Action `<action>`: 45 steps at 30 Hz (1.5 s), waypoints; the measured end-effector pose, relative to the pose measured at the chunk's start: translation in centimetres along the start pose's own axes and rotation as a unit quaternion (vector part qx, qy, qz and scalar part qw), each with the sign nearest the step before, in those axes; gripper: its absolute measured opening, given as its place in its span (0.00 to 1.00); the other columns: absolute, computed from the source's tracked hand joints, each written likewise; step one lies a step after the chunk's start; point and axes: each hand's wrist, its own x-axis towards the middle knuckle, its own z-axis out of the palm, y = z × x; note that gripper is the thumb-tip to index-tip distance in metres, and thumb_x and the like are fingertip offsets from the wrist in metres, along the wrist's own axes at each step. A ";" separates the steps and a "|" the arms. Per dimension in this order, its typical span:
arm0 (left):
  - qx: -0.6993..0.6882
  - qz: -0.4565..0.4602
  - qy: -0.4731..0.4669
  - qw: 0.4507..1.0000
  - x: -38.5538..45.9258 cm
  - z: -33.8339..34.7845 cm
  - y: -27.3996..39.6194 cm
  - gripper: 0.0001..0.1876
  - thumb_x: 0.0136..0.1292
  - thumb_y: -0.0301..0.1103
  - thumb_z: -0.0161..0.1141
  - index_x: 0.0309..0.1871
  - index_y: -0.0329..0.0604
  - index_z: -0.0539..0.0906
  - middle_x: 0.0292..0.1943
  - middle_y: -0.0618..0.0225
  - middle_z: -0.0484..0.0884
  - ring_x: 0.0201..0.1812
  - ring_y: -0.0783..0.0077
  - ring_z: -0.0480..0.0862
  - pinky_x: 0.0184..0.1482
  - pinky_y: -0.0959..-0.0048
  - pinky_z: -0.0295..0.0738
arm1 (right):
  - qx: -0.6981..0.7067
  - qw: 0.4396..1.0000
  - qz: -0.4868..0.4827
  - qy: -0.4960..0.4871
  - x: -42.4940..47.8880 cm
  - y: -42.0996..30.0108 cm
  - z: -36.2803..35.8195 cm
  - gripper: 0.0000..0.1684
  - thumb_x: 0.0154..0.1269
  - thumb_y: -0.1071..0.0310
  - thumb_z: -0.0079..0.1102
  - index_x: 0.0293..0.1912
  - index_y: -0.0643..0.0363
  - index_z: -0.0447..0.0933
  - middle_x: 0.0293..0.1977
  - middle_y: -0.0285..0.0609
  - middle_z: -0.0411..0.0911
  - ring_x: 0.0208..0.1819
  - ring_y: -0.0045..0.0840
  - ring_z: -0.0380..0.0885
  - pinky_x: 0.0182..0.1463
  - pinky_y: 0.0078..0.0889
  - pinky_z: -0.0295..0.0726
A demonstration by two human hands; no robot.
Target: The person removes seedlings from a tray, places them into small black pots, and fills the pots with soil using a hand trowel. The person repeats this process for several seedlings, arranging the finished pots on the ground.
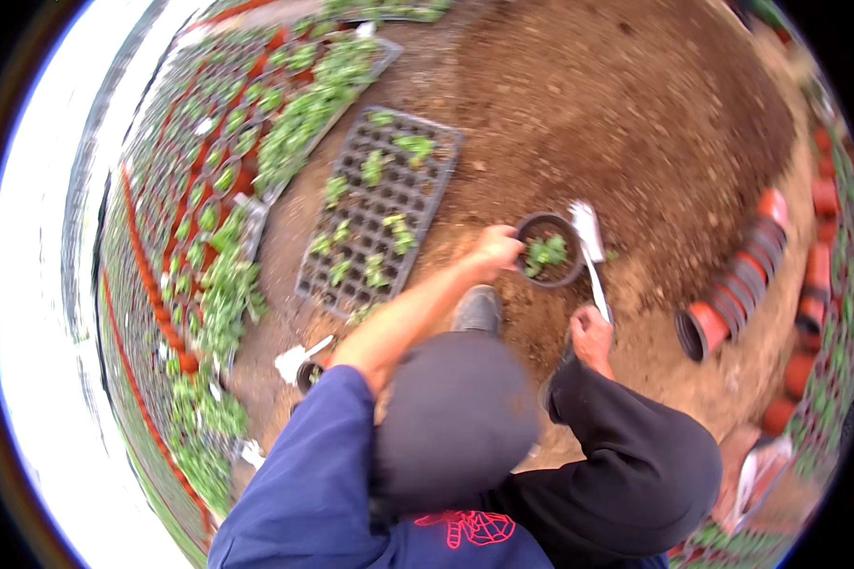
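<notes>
My left hand (pixel 499 250) grips the left rim of a round dark plastic plant pot (pixel 568 279). Soil fills the pot, and a small leafy green seedling (pixel 545 254) grows in it. To the right, my right hand (pixel 592 336) pinches the near end of a narrow white strip (pixel 598 288), probably a plant label. The strip's far end reaches close to the pot's right side; whether it touches cannot be told. Beside the pot lies a bundle of white strips (pixel 588 231). My boot (pixel 478 309) stands just below the pot.
A grey cell tray (pixel 359 249) with scattered seedlings lies left. Past it stand dense trays of green plants (pixel 320 107) and rows of potted plants (pixel 213 178). A large soil heap (pixel 612 107) rises ahead. Nested terracotta-coloured pots (pixel 736 281) lie right. Another pot (pixel 306 377) sits near my left arm.
</notes>
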 end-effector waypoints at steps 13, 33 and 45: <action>-0.086 0.096 0.186 0.974 -16.6 -9.1 -7.9 0.15 0.56 0.20 0.56 0.48 0.34 0.82 0.33 0.64 0.83 0.29 0.70 0.85 0.27 0.69 0.83 | 0.023 0.989 -0.029 -0.143 -2.3 -1.9 5.4 0.03 0.61 0.73 0.63 0.34 0.60 0.77 0.25 0.39 0.80 0.29 0.23 0.80 0.36 0.29 0.80; -0.293 -0.263 0.515 0.761 -50.1 -17.4 -48.3 0.12 0.64 0.22 0.51 0.45 0.39 0.85 0.33 0.58 0.85 0.25 0.61 0.84 0.22 0.61 0.79 | -0.098 0.882 -0.156 -0.434 -12.7 -16.2 22.1 0.01 0.61 0.73 0.60 0.34 0.59 0.77 0.27 0.44 0.81 0.31 0.31 0.81 0.38 0.36 0.80; -0.726 -0.311 0.163 0.592 -51.9 -15.0 -47.8 0.27 0.78 0.49 0.48 0.65 0.31 0.69 0.61 0.50 0.77 0.59 0.52 0.81 0.61 0.55 0.80 | -0.220 0.951 -0.112 -0.184 -6.4 -6.5 5.4 0.02 0.61 0.73 0.59 0.35 0.59 0.77 0.29 0.47 0.81 0.33 0.37 0.82 0.39 0.40 0.81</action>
